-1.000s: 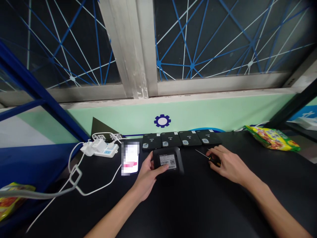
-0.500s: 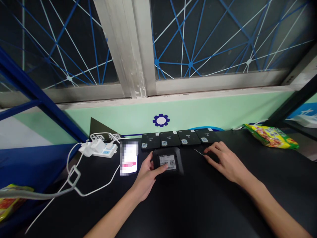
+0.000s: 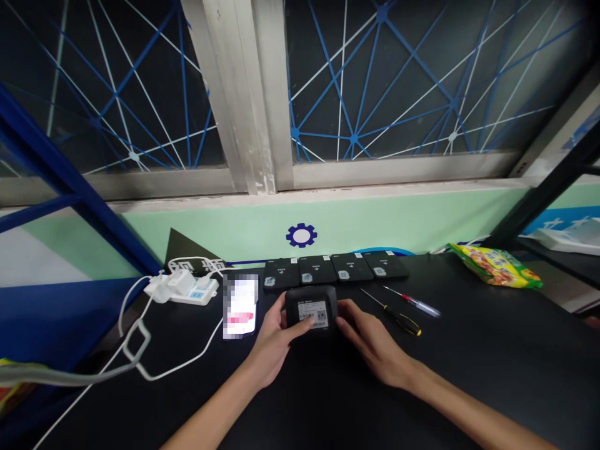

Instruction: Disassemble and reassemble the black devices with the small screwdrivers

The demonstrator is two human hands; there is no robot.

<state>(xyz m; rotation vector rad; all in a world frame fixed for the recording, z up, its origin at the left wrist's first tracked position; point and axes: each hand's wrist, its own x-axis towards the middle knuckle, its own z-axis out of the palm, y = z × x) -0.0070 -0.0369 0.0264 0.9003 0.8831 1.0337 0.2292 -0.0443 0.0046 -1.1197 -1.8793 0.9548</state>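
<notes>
A black boxy electronic device (image 3: 312, 299) with a white printed label facing up is held above the black table. My left hand (image 3: 274, 347) grips its left side, with the thumb lying across the label. Fingers of my right hand (image 3: 377, 347) are pressed to the device's right edge, some of them hidden behind it. Beyond my right hand lie a screwdriver with a yellow and black handle (image 3: 402, 320) and another with a red and clear handle (image 3: 417, 302). Both rest on the table, their thin shafts pointing up-left.
Several flat black devices (image 3: 316, 270) stand in a row along the wall. A lit phone (image 3: 241, 306) lies left of my left hand. Farther left are a white power strip (image 3: 190, 290) and white cables (image 3: 178, 369). A yellow-green snack bag (image 3: 497, 265) sits at the far right.
My right hand has let go of the yellow-black screwdriver, now on the table, and moved left to the device's right edge. My left hand still holds the device.
</notes>
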